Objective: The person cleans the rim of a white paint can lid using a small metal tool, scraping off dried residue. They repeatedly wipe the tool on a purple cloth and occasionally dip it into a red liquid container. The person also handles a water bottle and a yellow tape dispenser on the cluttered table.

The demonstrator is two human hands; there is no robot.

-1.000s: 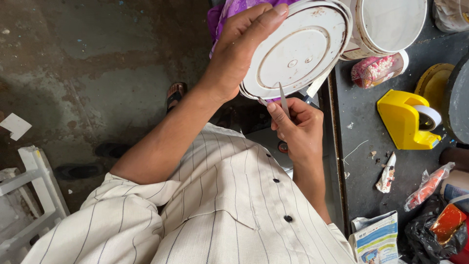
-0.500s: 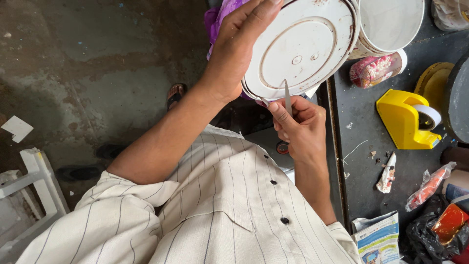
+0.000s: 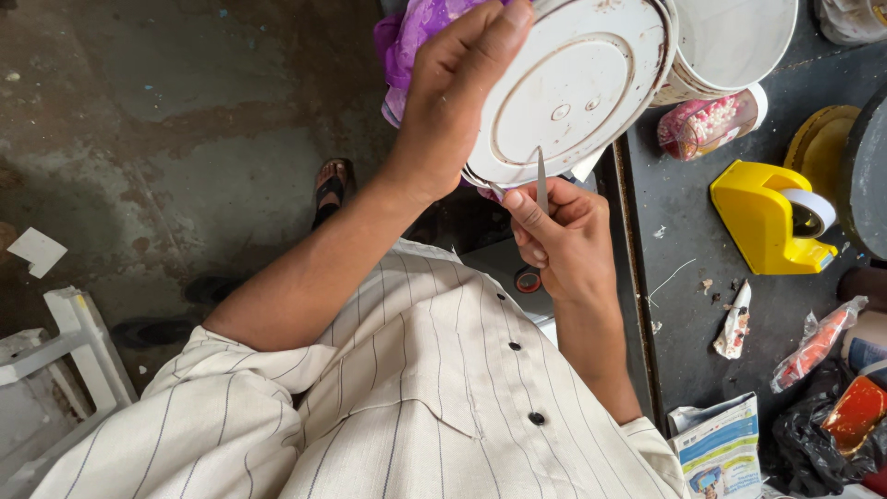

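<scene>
- My left hand (image 3: 453, 111) wraps the edge of a round white lid (image 3: 573, 88), fingers curled over its rim, grip clamped on it, holding it up off the dark worktop (image 3: 702, 305).
- The lid is smooth plastic, with a raised ring and a few small marks near the centre.
- My right hand (image 3: 559, 236) sits just below the lid, grip pinched on a thin metal blade (image 3: 541, 176) that stands upright with its tip against the lid's lower face.
- Behind the lid, purple crinkled plastic (image 3: 411, 42) bunches up beside my left fingers.
- Right of the lid, touching its edge, a white bucket (image 3: 730, 42).
- Just below that bucket, a clear packet of pink and white bits (image 3: 707, 125), soft and lumpy.
- Further right from the lid, a yellow tape dispenser (image 3: 767, 217), hard moulded plastic, with a white roll in it.
- Well below the lid, near the worktop's front edge: a red-orange clear sachet (image 3: 813, 342), a crumpled white wrapper (image 3: 736, 323) and a blue-and-white printed pouch (image 3: 721, 448).
- My shirt (image 3: 370, 407) is cream with thin dark stripes.
</scene>
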